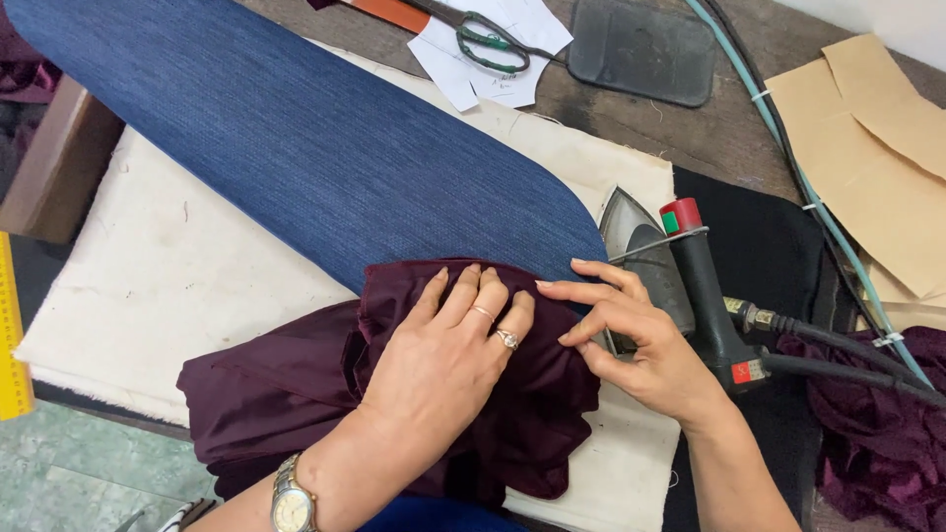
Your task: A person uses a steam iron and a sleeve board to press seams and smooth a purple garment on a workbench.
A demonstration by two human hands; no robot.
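Observation:
A dark maroon garment [286, 389] lies bunched over the near end of a long blue padded pressing board [296, 138]. My left hand [448, 355], with two rings and a wristwatch, rests flat on the maroon cloth, fingers spread and pressing it down. My right hand [626, 330] pinches the cloth's right edge between thumb and fingers, close to the board's rounded tip. Just behind my right hand a steam iron [645, 251] stands on its heel, its black handle [714, 305] with a red button beside my wrist.
A cream padded cloth [158, 266] covers the table under the board. Scissors [488, 39] lie on white paper at the back, next to a dark mat [641, 44]. Tan paper pieces [877, 148], hoses [788, 148], more maroon fabric [877, 433] sit right. A yellow ruler [10, 335] runs along the left.

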